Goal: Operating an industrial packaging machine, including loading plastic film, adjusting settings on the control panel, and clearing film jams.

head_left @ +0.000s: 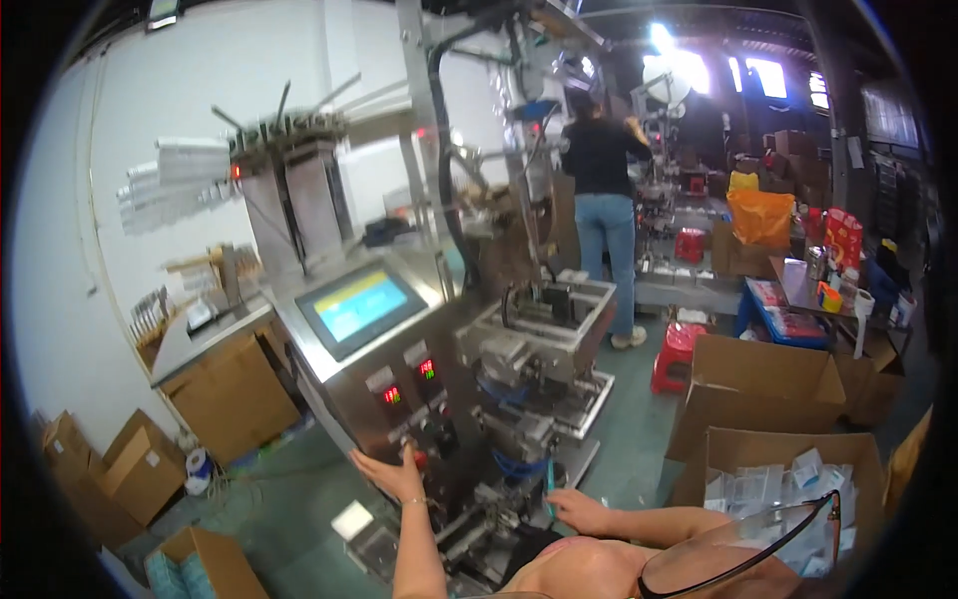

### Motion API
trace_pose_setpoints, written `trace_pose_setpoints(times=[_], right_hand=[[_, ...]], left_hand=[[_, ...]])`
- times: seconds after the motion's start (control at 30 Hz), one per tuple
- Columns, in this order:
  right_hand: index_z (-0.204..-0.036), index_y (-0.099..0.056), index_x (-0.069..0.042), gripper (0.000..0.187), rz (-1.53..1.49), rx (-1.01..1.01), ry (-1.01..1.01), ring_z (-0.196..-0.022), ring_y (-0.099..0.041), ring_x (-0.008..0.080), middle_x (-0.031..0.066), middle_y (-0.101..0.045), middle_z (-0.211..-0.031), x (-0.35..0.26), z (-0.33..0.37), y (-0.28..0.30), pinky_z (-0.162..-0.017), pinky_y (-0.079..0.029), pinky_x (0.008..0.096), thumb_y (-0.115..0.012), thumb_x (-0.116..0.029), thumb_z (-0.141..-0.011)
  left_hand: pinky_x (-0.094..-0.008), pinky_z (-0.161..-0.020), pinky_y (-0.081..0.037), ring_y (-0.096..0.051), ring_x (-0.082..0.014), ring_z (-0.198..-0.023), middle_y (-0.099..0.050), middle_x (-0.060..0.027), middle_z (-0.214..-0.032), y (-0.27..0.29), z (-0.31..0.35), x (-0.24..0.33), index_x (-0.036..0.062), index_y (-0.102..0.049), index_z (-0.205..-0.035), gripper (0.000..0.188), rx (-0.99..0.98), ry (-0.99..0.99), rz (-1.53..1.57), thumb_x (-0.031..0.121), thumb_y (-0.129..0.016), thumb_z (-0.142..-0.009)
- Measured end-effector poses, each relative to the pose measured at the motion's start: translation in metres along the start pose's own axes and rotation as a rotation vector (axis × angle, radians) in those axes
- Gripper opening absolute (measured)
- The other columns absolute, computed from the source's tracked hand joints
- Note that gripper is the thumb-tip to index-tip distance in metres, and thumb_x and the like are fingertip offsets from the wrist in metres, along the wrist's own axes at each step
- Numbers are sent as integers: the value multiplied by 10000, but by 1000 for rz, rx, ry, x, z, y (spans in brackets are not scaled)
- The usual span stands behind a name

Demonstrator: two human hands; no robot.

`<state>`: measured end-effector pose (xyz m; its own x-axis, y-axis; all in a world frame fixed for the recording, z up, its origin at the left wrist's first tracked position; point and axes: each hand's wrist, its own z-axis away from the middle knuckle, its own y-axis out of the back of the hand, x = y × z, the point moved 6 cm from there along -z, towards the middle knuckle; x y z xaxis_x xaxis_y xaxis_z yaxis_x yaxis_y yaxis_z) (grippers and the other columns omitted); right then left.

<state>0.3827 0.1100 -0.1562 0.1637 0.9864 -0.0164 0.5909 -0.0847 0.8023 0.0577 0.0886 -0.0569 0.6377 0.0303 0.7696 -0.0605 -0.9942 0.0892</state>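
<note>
At the machine's metal control cabinet (344, 384), my left hand (392, 475) is open, its fingers stretched out flat and its thumb up beside a red knob (418, 460). My right hand (582, 512) is closed at the lower right of the machine, with a thin teal stick-like tool (550, 487) upright at its fingertips; the tool's exact kind is too small to make out. Above my left hand are two small red-and-green lit displays and a tilted touch screen (359, 307). Metal clamps and blocks of the machine (514, 439) stand just beyond my right hand.
An open carton (714, 444) of small pale blue-and-white packs stands at the right. More cartons (145, 469) lie at the lower left. Farther off, a person in a dark top (599, 155) stands at another machine, near a red stool (677, 354). A spectacle rim crosses the lower right.
</note>
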Motion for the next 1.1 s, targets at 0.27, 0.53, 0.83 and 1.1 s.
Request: trace_pose_setpoints(times=[0.27, 0.53, 0.83, 1.1], right_hand=[[-780, -439, -5, 291, -55, 83, -1118, -668, -501, 381, 203, -499, -705, 72, 64, -43, -573, -396, 421, -632, -179, -650], [-855, -436, 23, 467, -16, 205, -1498, -799, -519, 385, 222, -536, -814, 100, 106, -65, -706, -411, 423, -685, -241, -562], [-1180, -328, 5, 714, -101, 327, -1228, -920, -501, 387, 263, -503, -1007, 104, 98, -47, -783, -396, 392, -693, -160, -589], [-1153, -455, -203, 552, -163, -207, -1212, -891, -538, 336, 163, -556, -990, 101, 72, -59, -756, -420, 377, -643, -112, -643]], left_hand=[[-433, -921, -310, -383, -330, -1106, -445, -142, -1148, -7, 76, 75, 59, -506, -986, 418, -897, -899, 28, 75, -636, -589], [-409, -953, -257, -339, -309, -1148, -405, -183, -1201, -53, 38, 54, 14, -506, -1016, 376, -853, -1333, -601, 160, -486, -670], [-392, -949, -233, -398, -226, -1025, -545, -71, -950, -79, 28, 66, 42, -564, -845, 251, -994, -1487, -841, 211, -479, -680], [-602, -972, -139, -375, -348, -1048, -557, -127, -905, -107, 39, 60, 22, -619, -804, 296, -825, -1723, -902, 242, -467, -677]])
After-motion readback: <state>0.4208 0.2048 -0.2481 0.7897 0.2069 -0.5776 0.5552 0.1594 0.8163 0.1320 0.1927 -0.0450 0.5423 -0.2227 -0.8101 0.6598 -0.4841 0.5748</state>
